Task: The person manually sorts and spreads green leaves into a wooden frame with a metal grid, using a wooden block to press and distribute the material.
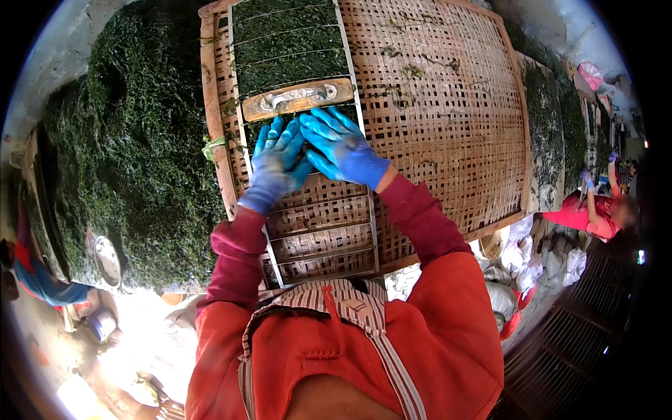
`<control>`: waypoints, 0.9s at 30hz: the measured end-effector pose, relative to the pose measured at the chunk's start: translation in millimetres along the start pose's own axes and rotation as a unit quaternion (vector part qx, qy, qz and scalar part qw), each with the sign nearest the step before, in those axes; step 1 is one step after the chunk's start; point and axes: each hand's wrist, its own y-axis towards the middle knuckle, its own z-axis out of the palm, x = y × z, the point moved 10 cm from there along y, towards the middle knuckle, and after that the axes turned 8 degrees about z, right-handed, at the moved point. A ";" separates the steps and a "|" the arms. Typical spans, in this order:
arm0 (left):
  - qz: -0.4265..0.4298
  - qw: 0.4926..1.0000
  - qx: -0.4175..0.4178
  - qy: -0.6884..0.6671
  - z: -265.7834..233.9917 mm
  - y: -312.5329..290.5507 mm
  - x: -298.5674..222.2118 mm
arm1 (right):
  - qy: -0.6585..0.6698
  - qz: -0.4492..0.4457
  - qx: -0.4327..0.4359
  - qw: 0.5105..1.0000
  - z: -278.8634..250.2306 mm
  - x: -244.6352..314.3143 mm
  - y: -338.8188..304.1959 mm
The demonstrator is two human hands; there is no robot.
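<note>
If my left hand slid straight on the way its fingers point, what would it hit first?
Probably the wooden block with the metal handle, just ahead of the left hand; whether they already touch is unclear.

A wooden bar (297, 105) blocks the fingers (320, 127) at twelve o'clock. A green heap (143, 147) fills nine. Three, over the woven tray (441, 126), is open.

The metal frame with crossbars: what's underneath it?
Through the near gaps of the metal frame, a woven tray shows. Farther up, dark green leafy material hides whatever is beneath it.
</note>
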 end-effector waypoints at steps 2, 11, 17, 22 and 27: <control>0.053 0.950 -0.213 -0.222 -41.8 -28.7 23.7 | 0.048 -0.036 -0.028 0.998 -37.5 -6.1 0.9; 0.055 0.968 -0.241 -0.035 -61.3 -23.3 -15.6 | -0.093 0.169 -0.040 0.980 -23.3 -57.4 38.4; -0.006 0.999 -0.025 0.020 5.8 2.3 -2.3 | -0.012 -0.074 0.026 0.997 16.9 -18.6 2.7; -0.149 0.974 -0.144 0.088 -35.1 -48.1 38.6 | 0.012 -0.092 -0.018 0.995 -32.6 -16.9 22.6; -0.089 0.906 -0.409 0.069 -86.3 -86.2 34.9 | -0.029 -0.025 -0.051 0.998 -14.3 -14.2 49.6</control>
